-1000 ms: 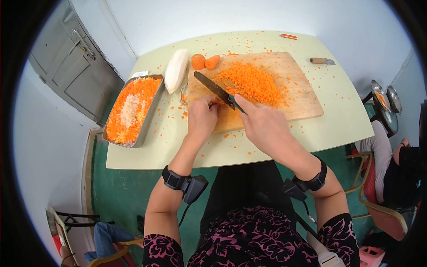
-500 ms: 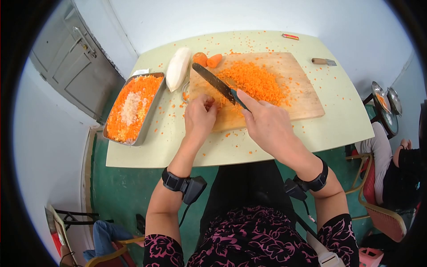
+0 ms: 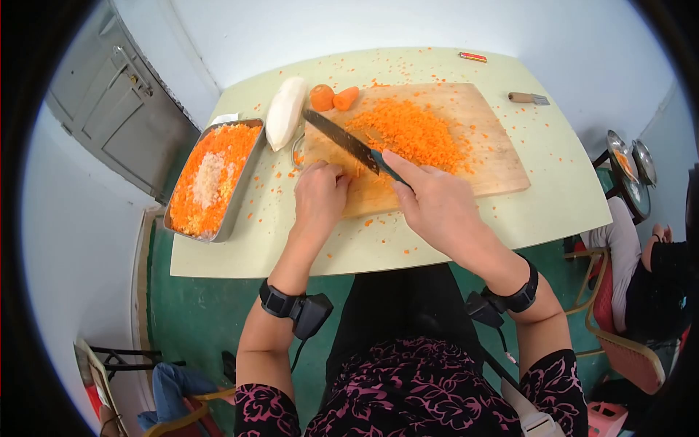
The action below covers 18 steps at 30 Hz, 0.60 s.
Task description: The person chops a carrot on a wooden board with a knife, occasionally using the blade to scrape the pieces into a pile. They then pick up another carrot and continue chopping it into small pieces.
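Note:
My right hand (image 3: 440, 204) is wrapped round the dark handle of a kitchen knife (image 3: 341, 138). The blade points up and left over the wooden cutting board (image 3: 502, 149). At the board's near left edge rests my left hand (image 3: 319, 193), its fingers curled in beside the blade; whatever they pinch is hidden, though orange bits lie next to them. Finely chopped carrot (image 3: 415, 135) spreads over the middle of the board. Two carrot pieces, one rounder (image 3: 321, 97) and one tapered (image 3: 346, 98), lie at its far left corner.
A peeled white radish (image 3: 285, 113) lies left of the board. Beside it stands a metal tray (image 3: 242, 182) of chopped carrot with paler bits on top. A wooden-handled tool (image 3: 528, 98) and a small red object (image 3: 472, 57) lie at the far right. Seated people are at both sides.
Both hands and the knife sit slightly further left, and the whole view has shifted a little. The chopped carrot looks much the same.

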Available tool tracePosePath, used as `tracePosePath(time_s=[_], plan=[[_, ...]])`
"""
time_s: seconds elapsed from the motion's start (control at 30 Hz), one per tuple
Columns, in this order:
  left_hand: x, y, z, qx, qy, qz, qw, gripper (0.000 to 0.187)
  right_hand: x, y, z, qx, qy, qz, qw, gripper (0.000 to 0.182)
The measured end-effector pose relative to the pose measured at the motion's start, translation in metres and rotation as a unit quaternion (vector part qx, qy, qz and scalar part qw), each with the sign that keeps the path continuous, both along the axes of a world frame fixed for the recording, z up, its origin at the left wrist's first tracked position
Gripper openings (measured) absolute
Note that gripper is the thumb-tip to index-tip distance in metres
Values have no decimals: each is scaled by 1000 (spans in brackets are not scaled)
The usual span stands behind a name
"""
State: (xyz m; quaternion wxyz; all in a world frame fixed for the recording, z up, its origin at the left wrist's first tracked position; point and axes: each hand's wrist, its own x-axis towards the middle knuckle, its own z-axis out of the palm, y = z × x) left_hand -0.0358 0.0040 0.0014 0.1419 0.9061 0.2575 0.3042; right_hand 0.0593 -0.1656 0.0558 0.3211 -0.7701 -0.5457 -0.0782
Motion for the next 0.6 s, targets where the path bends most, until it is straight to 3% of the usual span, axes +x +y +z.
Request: tracePosePath(time_s=[0.13, 0.33, 0.43, 0.5, 0.6], plan=[[14, 1, 4, 13, 20, -10, 1000, 7, 2, 2, -6, 23, -45, 12, 999, 36], [6, -3, -7, -219, -172, -15, 960, 8, 2, 2, -3, 23, -25, 8, 999, 37], [3, 4, -5, -210, -227, 2, 951, 11, -2, 1, -3, -7, -37, -3, 999, 38], [1, 5, -7, -170, -199, 12, 965, 10, -2, 4, -10, -49, -49, -22, 997, 39], [-1, 1, -7, -117, -174, 28, 977, 11, -2, 3, -6, -21, -18, -14, 1000, 39]])
